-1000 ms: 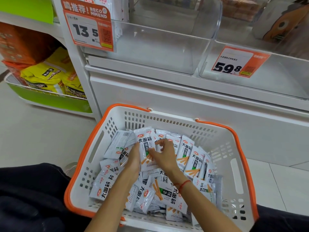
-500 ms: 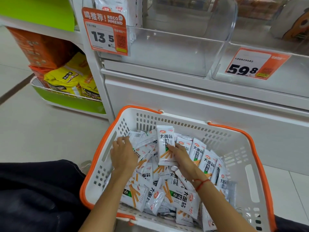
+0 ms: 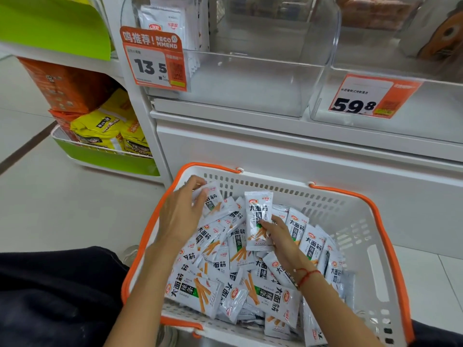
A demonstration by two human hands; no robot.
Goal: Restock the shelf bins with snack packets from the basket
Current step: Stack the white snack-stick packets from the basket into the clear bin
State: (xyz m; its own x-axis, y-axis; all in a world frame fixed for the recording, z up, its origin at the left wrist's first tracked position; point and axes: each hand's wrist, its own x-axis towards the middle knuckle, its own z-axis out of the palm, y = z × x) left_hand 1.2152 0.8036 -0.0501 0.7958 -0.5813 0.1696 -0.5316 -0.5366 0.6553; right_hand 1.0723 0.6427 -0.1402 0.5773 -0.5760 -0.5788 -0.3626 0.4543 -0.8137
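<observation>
While the basket (image 3: 350, 214) sits on pale floor tiles (image 3: 62, 209), both hands' fingers apparently pinch packets.

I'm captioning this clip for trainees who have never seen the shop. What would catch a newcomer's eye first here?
The white plastic basket with orange rim on the floor, heaped with white snack packets, draws the eye first. The right hand pinches one upright white packet at its middle, while the left hand grips another at the far left corner. Above, an orange 13.5 price tag fronts a nearly bare clear plastic bin.
</observation>
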